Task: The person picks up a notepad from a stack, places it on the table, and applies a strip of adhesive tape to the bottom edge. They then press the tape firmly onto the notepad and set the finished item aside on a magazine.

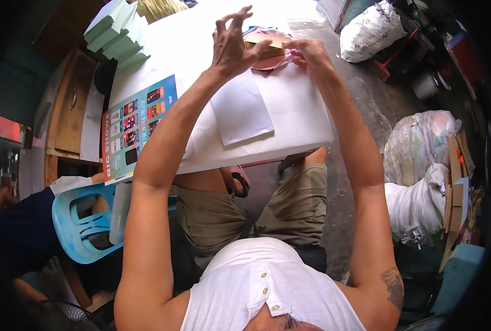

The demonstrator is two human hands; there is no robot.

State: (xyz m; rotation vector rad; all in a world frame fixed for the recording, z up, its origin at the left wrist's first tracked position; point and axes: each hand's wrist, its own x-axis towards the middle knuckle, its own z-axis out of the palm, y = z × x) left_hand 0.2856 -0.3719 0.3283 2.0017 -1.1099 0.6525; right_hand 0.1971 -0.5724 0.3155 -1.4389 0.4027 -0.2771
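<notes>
Both of my arms reach over a white table (306,118). My left hand (231,47) is raised with its fingers apart, its thumb near a tan, box-like item (270,43) on a pink cloth (267,65). At the right side of that item is my right hand (310,54), thumb and index finger close to its edge; what they pinch, if anything, is too small to make out. Nearer to me lies a stack of white paper (242,110).
Pale green paper stacks (116,33) stand at the table's far left, a printed poster (138,127) below them. A blue plastic chair (82,220) and another person's arm (1,201) are at left. White sacks (372,32) and a filled plastic bag (419,143) lie at right.
</notes>
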